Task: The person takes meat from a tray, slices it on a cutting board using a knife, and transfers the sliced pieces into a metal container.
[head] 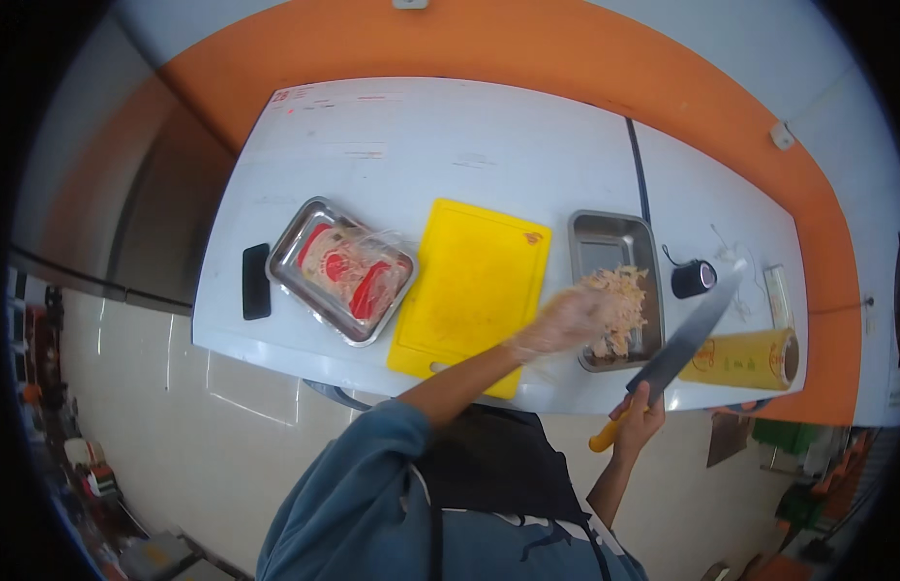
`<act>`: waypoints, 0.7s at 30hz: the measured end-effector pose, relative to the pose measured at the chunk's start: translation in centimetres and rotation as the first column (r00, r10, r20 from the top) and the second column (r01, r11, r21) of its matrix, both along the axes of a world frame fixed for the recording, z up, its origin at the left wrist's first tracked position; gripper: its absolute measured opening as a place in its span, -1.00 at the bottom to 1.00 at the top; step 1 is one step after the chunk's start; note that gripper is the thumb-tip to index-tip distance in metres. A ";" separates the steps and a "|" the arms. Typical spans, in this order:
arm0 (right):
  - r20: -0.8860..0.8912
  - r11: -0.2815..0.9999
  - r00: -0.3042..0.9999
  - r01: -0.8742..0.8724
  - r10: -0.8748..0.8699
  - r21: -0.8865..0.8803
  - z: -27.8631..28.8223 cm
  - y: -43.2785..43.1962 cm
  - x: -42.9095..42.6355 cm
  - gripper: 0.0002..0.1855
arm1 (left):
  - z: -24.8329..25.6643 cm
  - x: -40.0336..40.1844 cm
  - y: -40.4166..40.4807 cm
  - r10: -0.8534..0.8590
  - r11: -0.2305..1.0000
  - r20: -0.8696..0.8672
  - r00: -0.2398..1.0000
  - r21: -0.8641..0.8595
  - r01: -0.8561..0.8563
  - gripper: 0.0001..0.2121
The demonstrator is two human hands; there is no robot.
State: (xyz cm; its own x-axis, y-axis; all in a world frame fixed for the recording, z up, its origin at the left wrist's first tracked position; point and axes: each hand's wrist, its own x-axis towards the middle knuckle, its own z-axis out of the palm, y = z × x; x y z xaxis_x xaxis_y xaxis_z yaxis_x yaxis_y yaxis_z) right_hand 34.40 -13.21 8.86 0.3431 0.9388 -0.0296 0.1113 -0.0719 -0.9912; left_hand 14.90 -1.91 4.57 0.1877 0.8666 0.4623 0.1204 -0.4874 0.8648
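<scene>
My left hand (577,316), in a clear plastic glove, is over the near left side of a steel tray (657,290), right at a heap of pale shredded food (625,298). Whether its fingers grip any of the shreds cannot be told. My bare right hand (638,421) holds the yellow handle of a large knife (686,352), whose blade points away and to the right, past the tray's near right corner. A yellow cutting board (471,283) lies on the table left of the tray, its surface bare.
Left of the board, another steel tray (293,309) holds a printed plastic food bag (348,269). A black phone (256,282) lies beyond it. On the right are a roll of cling film (744,359), a small black speaker (689,279) and a white cable.
</scene>
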 end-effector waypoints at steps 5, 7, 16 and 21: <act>-0.044 1.000 0.999 0.014 -0.015 -0.020 -0.6 -0.5 -0.4 -0.79 | -0.3 -1.8 -1.1 0.125 0.990 0.036 0.991 0.059 -0.127 -0.61; -0.026 0.999 1.000 -0.005 0.004 -0.049 -0.6 -0.5 -0.8 -0.79 | -1.5 -5.5 -2.8 0.305 0.950 -0.082 0.949 -0.049 -0.310 -0.61; -0.047 0.974 0.982 -0.186 0.182 -0.126 -1.8 1.7 -3.1 -0.79 | -2.3 -23.5 -12.7 0.448 0.640 -0.733 0.513 -0.138 -0.756 -0.77; 0.030 0.946 0.948 -0.312 0.316 -0.084 -1.4 3.9 -5.0 -0.80 | -7.1 -24.7 -11.8 0.535 0.648 -0.792 0.295 0.161 -0.744 -0.87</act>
